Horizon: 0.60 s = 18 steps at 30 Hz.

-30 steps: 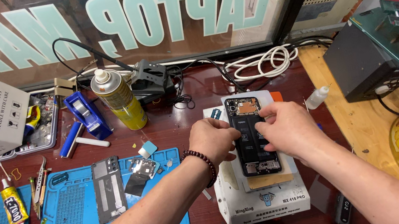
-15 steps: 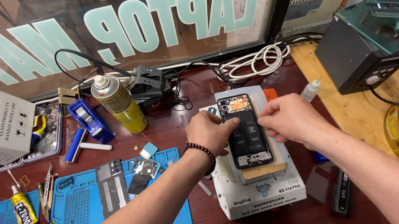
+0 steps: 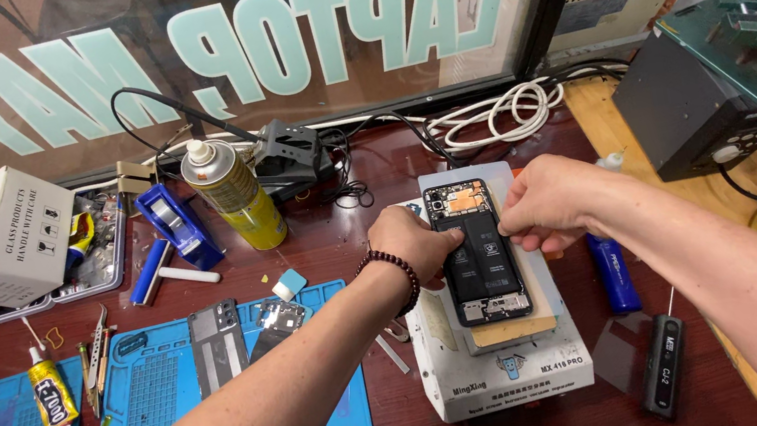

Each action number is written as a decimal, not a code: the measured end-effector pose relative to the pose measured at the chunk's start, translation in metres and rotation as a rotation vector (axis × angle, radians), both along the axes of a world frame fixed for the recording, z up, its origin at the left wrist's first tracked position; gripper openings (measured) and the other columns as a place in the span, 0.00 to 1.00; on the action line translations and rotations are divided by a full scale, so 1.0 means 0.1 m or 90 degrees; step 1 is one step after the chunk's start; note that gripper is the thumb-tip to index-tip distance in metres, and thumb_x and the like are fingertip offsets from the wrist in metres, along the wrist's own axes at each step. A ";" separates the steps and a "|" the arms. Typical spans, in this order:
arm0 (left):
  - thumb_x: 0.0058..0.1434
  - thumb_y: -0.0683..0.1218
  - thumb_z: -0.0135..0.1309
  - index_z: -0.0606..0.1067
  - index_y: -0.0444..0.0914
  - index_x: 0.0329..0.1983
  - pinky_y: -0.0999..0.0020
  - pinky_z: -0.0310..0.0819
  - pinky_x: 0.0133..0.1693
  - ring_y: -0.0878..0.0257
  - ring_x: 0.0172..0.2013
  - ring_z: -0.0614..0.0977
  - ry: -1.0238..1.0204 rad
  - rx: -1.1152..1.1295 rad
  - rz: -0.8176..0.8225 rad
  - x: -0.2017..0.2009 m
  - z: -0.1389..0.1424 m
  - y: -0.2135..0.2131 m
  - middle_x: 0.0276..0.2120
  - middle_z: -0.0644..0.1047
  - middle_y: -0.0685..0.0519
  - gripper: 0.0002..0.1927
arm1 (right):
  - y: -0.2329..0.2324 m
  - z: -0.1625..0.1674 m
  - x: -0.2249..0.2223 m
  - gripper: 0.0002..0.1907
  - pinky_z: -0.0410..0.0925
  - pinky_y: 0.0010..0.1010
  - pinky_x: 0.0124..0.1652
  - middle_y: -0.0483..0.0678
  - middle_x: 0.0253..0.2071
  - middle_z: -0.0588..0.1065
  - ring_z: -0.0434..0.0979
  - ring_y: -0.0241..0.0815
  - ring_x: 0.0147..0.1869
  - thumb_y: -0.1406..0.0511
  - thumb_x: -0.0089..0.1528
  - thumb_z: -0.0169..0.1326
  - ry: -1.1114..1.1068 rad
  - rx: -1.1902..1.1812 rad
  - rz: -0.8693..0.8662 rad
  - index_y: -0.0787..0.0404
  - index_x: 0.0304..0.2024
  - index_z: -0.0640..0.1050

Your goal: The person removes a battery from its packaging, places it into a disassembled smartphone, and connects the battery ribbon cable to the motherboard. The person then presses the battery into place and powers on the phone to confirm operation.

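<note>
one opened smartphone (image 3: 478, 253), back cover off and battery exposed, lies flat on one white heating station (image 3: 504, 365), its long axis running away from the camera, camera end pointing toward the window. two hands grip it: the left hand (image 3: 412, 243), one bead bracelet (image 3: 396, 276) at the wrist, closes on its left edge; the right hand (image 3: 549, 201) pinches the upper right edge. nearby sit one yellow spray can (image 3: 234, 193), two blue work mats (image 3: 165, 399), one glue tube (image 3: 51, 394) and one blue lighter (image 3: 613, 272).

Blue mat (image 3: 165, 399), yellow spray can (image 3: 234, 193)
</note>
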<state>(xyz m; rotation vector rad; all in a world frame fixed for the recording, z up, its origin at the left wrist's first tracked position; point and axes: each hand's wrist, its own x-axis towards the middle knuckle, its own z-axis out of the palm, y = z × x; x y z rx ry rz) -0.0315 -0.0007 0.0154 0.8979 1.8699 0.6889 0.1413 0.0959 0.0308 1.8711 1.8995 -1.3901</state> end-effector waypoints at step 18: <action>0.54 0.47 0.68 0.77 0.29 0.36 0.66 0.82 0.24 0.56 0.26 0.87 0.019 -0.019 0.009 0.04 0.13 -0.03 0.32 0.84 0.42 0.17 | -0.15 0.02 -0.01 0.05 0.77 0.30 0.28 0.48 0.29 0.80 0.80 0.35 0.30 0.68 0.58 0.62 0.020 0.079 0.015 0.65 0.33 0.81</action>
